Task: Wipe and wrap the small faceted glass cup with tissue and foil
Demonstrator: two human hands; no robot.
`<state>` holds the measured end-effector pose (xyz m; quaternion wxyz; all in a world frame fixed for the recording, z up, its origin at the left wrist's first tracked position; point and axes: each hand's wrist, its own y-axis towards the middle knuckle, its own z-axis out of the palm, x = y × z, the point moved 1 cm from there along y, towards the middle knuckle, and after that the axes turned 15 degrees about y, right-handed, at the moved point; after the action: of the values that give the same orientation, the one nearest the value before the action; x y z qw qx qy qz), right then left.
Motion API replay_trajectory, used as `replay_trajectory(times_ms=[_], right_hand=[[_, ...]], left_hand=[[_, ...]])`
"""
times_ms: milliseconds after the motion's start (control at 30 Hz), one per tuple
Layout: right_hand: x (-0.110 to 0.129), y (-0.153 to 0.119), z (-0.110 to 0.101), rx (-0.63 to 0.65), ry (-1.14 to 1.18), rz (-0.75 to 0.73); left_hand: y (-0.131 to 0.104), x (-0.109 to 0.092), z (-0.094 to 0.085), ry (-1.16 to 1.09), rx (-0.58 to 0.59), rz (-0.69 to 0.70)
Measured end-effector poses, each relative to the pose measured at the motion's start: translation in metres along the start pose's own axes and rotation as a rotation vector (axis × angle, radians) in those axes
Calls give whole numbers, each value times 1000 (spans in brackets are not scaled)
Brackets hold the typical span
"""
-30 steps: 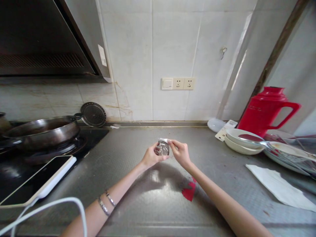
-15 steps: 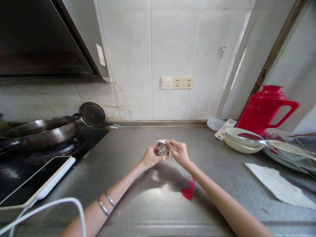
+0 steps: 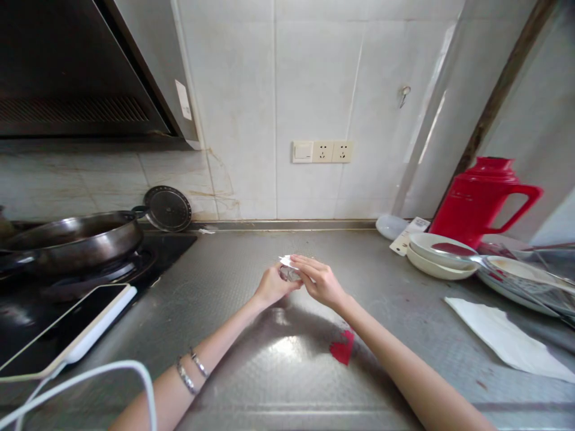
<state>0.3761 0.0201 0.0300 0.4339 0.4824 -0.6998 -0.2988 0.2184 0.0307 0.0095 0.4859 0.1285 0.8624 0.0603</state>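
Note:
A small clear, glass-like container (image 3: 288, 274) is held above the steel counter (image 3: 233, 263) in my left hand (image 3: 273, 285), whose fingers curve around its side. My right hand (image 3: 318, 278) lies over its top and right side, fingers together, pressing down a piece of white tissue (image 3: 286, 261). Only the tissue's pointed left end shows; the rest is under the fingers. Most of the container is covered by both hands, so its exact kind cannot be made out. Torn red scraps (image 3: 342, 348) lie on the counter near my right forearm.
At left, a steel pan (image 3: 81, 239) sits on the black stove beside a phone (image 3: 67, 326) with a white cable (image 3: 112, 364). To the right are stacked bowls (image 3: 442, 263), a red thermos jug (image 3: 478, 200), plates (image 3: 521, 281) and a white paper sheet (image 3: 507, 338).
My right hand has gone from pinching the tissue at the container's upper right edge to lying flatter across its top. More of the container is covered now. My left hand keeps its hold.

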Motion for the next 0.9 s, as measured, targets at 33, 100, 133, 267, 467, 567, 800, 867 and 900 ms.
replay_trajectory(times_ms=[33,100,133,267,467,567,800,867,900], right_hand=[[2,0,0,28,-7,-42],[6,1,1,61,-7,-101],[9,2,2,65,-3,-114],[17,4,9,51,63,-61],[5,7,-2,-357,135,333],[-7,5,-8,-490,100,400],[-8,-1,6,-281,135,271],[-4,-1,8,-257,128,202],[-2,-1,8,-246,129,178]], left_hand=[[0,1,0,21,15,18],[1,4,1,22,50,36],[2,6,0,1,61,30],[5,13,-1,-154,80,-26],[4,0,-6,-171,57,-136],[0,-9,-7,-256,62,-174],[-4,-13,-8,-354,104,-205],[-3,-11,-9,-371,75,-218],[-3,-10,-11,-374,61,-225]])
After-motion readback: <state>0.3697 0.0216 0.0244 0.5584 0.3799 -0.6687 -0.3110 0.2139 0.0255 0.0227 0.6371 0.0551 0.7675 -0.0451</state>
